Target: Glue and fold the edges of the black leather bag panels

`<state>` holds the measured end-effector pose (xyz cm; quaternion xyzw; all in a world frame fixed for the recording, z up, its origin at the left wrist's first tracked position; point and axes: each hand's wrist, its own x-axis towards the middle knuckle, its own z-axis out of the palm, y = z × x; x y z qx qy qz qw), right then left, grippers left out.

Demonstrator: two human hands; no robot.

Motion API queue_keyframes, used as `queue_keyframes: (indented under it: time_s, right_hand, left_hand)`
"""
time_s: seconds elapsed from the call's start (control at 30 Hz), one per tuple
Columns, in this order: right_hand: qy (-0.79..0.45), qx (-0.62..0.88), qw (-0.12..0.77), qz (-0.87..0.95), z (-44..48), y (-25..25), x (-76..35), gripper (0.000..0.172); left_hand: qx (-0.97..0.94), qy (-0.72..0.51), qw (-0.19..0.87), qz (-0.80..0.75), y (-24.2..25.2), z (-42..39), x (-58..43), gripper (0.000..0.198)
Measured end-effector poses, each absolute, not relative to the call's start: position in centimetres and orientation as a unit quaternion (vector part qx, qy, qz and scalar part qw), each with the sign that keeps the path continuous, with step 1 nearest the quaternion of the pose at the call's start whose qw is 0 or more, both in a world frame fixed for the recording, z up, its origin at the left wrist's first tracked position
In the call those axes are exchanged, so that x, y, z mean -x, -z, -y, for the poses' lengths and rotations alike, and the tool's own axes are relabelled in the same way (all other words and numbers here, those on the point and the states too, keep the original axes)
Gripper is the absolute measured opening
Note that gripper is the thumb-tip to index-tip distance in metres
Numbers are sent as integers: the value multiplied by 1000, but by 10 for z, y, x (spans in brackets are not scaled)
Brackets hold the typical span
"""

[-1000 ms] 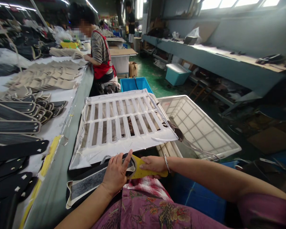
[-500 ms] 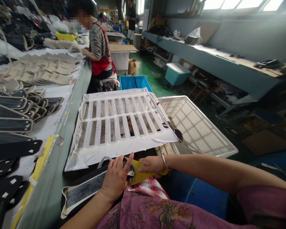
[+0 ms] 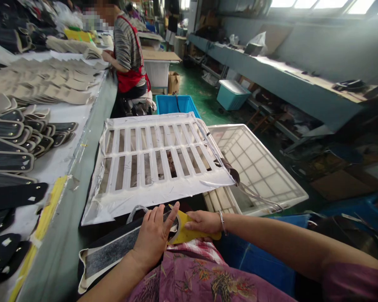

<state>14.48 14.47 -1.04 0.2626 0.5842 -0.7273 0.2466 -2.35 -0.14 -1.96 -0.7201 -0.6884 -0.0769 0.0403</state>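
Observation:
My left hand (image 3: 153,237) lies flat with fingers spread on a long grey strip with a cream border (image 3: 110,253) that rests across my lap. My right hand (image 3: 204,222) grips a flat yellow template (image 3: 184,233) and presses it against the rounded end of that strip, right under my left fingertips. A white slatted plastic board (image 3: 151,161) leans just beyond both hands.
The workbench (image 3: 69,167) on the left carries rows of black (image 3: 9,159) and beige (image 3: 47,90) strips. A white crate (image 3: 258,165) stands to the right, blue bins (image 3: 176,105) beyond. Another person in a red apron (image 3: 129,58) works farther along the bench.
The view has tilted slightly; my hands stay on the strip and the yellow template with almost no movement.

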Motion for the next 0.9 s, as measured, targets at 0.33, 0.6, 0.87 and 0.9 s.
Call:
queue_keyframes:
  time_s: [0.33, 0.6, 0.87, 0.9]
  right_hand:
    - [743, -263, 218, -575, -135, 13, -147, 39]
    - [735, -317, 127, -586, -109, 8, -135, 26]
    - [646, -446, -5, -619, -70, 12, -125, 24]
    - [647, -447, -13, -617, -72, 8, -127, 25]
  left_hand:
    - [719, 93, 25, 689, 19, 4, 25, 103]
    - [731, 170, -38, 659, 27, 10, 38, 127]
    - [709, 180, -37, 681, 19, 8, 31, 114]
    - [706, 173, -36, 685, 18, 9, 29, 113]
